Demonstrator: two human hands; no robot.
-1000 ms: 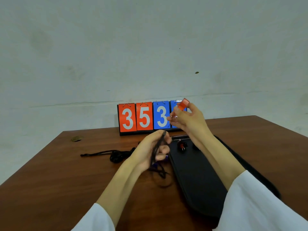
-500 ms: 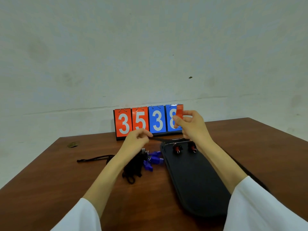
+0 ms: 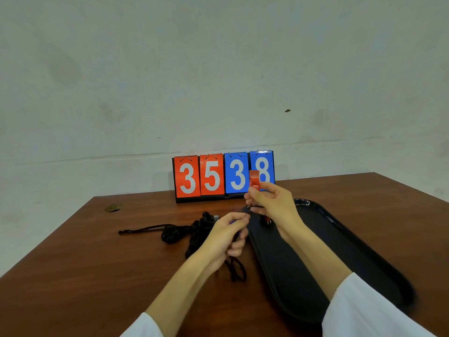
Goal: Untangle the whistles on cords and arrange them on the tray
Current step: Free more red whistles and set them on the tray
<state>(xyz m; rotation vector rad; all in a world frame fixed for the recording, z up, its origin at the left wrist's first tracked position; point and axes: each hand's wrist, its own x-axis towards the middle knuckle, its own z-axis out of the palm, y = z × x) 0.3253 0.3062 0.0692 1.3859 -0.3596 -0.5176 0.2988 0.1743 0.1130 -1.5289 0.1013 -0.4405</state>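
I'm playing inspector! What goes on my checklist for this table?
Surface: brown wooden table, black tray on its right side.
Job's things: red whistle held up; second red whistle on the tray's far end; cord tangle left of the tray.
Clutter: small brownish scrap near the far left edge.
Hands: right hand pinches the red whistle; left hand grips a black cord.
Cables: nothing seen.
Surroundings: scoreboard reading 3538, pale wall.

Illumination: soft, even, moderately bright; the source direction cannot be determined. Shadows: faint and diffuse on the brown wooden table [image 3: 97,276]. Glare: a thin highlight on the far rim of the glossy black plastic tray [image 3: 303,202]. Blur: the left hand [image 3: 224,235] is slightly smeared, and overall detail is soft. Distortion: the table edges bow toward the left and right margins.
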